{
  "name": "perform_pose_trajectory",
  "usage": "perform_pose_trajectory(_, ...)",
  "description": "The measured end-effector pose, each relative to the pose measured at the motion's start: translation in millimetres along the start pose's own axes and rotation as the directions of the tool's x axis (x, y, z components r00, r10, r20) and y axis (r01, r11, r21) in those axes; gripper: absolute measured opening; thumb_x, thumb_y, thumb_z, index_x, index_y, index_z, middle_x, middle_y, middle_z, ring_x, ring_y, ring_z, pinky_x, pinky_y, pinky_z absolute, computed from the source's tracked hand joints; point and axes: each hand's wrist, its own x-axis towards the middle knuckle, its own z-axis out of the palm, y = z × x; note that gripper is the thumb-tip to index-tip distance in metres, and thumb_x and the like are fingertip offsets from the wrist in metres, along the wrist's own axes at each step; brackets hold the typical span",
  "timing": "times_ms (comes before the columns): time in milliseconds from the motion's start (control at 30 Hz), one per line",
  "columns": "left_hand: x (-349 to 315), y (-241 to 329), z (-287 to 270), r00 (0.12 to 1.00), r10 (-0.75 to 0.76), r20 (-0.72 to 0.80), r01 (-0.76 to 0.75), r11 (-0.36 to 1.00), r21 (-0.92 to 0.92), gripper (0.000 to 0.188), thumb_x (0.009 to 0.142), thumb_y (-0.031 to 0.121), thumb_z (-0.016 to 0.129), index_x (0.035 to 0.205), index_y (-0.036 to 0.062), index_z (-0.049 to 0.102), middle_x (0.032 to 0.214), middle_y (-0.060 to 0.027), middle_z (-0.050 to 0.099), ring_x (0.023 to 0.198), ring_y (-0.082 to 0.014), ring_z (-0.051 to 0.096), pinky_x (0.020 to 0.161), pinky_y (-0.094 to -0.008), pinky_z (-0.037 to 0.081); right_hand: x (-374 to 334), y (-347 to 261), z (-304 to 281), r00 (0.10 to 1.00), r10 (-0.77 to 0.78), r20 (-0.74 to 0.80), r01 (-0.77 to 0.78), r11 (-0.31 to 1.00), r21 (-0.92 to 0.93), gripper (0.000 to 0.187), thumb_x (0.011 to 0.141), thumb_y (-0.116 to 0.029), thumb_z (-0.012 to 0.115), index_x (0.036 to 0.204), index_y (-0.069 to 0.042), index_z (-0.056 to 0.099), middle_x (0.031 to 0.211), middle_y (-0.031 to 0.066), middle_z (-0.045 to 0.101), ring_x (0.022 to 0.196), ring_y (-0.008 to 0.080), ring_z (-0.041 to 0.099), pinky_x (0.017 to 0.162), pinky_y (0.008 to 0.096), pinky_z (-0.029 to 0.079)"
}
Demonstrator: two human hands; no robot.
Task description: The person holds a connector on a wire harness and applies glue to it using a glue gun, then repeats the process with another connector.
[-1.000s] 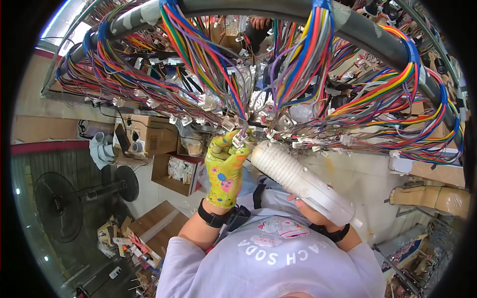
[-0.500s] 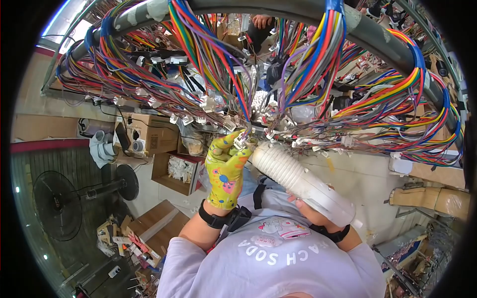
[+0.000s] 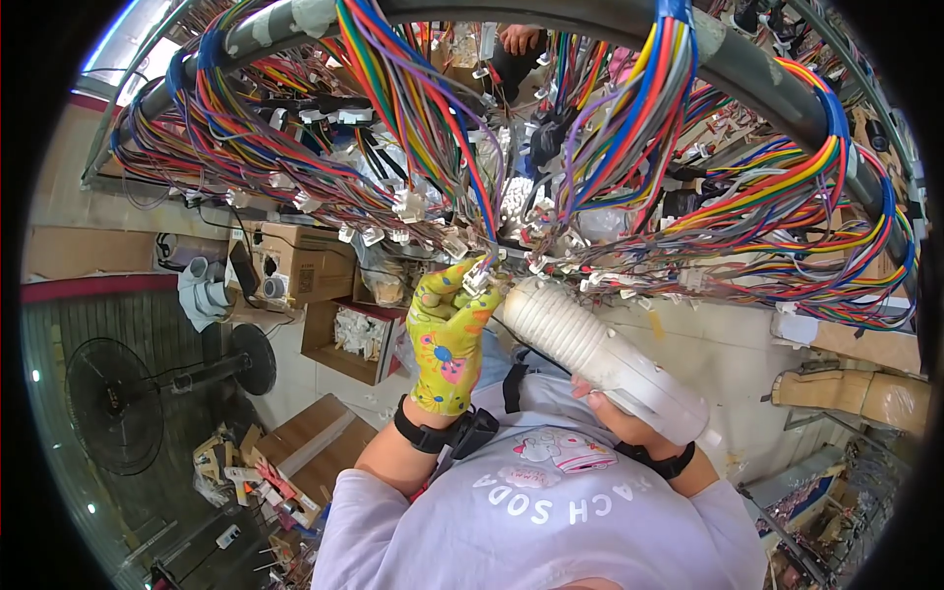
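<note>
Head view showed my left hand in its yellow flowered glove (image 3: 447,339) pinching a small white plastic connector (image 3: 479,278) among the hanging coloured wires (image 3: 629,147), while my bare right hand (image 3: 615,408) clasped a white ribbed plastic tool (image 3: 590,349) just beside it. Many connectors dangled loose; I judged much work remained. Fingertips and tool tip were hidden in the tangle.
</note>
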Motion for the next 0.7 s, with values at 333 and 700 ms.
perform_pose_trajectory(333,0,-1,-3,1.000,-0.003,0.008,0.003,1.000,-0.023,0.030,0.081,-0.002,0.063,0.109,0.0030,0.057,0.109,-0.0135,0.064,0.096,-0.0213,0.063,0.088,-0.0339,0.050,7,-18,-10,0.997,0.077,0.008,-0.078,0.997,0.025,0.032,0.070,-0.015,0.069,0.100,-0.005,0.063,0.085,0.0142,0.065,0.074,0.0335,0.064,0.066,0.0371,0.052)
perform_pose_trajectory(700,-1,1,-2,1.000,-0.008,0.029,0.010,0.998,-0.056,0.032,0.080,-0.002,0.064,0.111,0.0043,0.057,0.110,-0.0128,0.063,0.096,-0.0211,0.062,0.088,-0.0336,0.050,5,-14,-13,0.996,0.081,0.032,-0.082,0.997,0.016,0.019,0.075,-0.004,0.062,0.094,-0.002,0.067,0.083,0.0076,0.071,0.075,0.0183,0.068,0.071,0.0295,0.054)
